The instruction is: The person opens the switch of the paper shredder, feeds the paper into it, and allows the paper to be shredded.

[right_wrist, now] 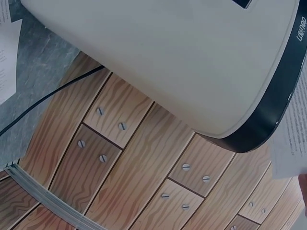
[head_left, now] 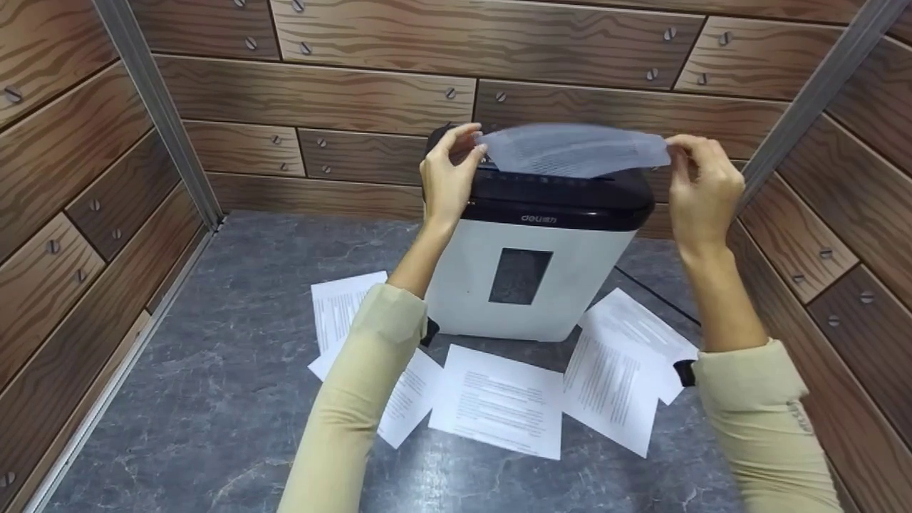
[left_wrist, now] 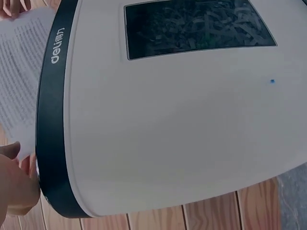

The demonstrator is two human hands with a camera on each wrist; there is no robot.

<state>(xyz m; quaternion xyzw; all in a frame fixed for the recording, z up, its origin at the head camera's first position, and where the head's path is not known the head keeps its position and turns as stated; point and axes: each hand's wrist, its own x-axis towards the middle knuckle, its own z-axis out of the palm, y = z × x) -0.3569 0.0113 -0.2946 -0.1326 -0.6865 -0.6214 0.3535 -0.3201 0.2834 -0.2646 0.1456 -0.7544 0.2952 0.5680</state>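
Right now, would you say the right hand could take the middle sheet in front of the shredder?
Probably not: the right hand pinches the raised sheet at the top of the shredder, though the way to the middle sheet looks free.

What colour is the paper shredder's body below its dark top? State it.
The body is white, seen best in the head view.

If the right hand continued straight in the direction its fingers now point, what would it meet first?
The sheet between both hands, whose right end the right hand pinches. Beyond it, probably the left hand, though depth is hard to judge.
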